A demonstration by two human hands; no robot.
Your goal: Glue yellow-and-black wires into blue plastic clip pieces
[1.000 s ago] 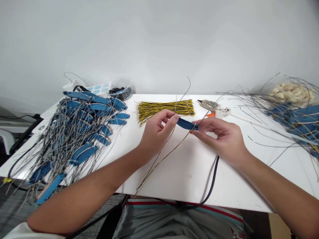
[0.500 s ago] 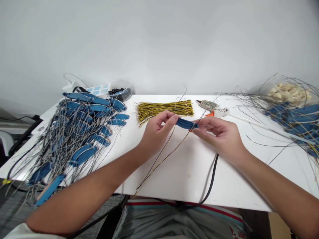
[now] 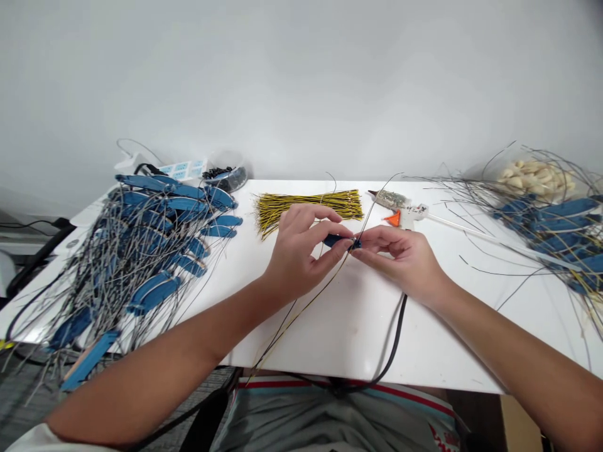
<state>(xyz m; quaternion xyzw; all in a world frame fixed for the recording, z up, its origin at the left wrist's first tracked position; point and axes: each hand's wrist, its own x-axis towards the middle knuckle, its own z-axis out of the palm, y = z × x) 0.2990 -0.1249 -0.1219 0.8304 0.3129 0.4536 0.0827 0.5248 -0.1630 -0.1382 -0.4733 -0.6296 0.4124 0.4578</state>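
A small curved blue piece (image 3: 332,240) with thin wires is held between both hands above the white table, largely covered by fingers. My left hand (image 3: 301,251) has its thumb and index finger pinched near the piece's right end, its other fingers raised over it. Thumb and fingertips of my right hand (image 3: 400,254) grip that same right end. Yellow and black wires (image 3: 301,312) trail from the piece down towards the table's front edge, and other thin strands rise above the hands. Exactly what lies between the left fingertips is partly hidden.
A bundle of yellow-black wires (image 3: 308,207) lies behind the hands. Beside it rests a glue gun (image 3: 396,204) with an orange trigger. Wired blue pieces (image 3: 153,292) heap at left; more blue pieces (image 3: 560,223) lie at right near a bag of cream-coloured pieces (image 3: 537,179).
My left hand has slid right along the blue piece, from its left end to near my right fingers. The piece is now more covered. The view has shifted slightly.
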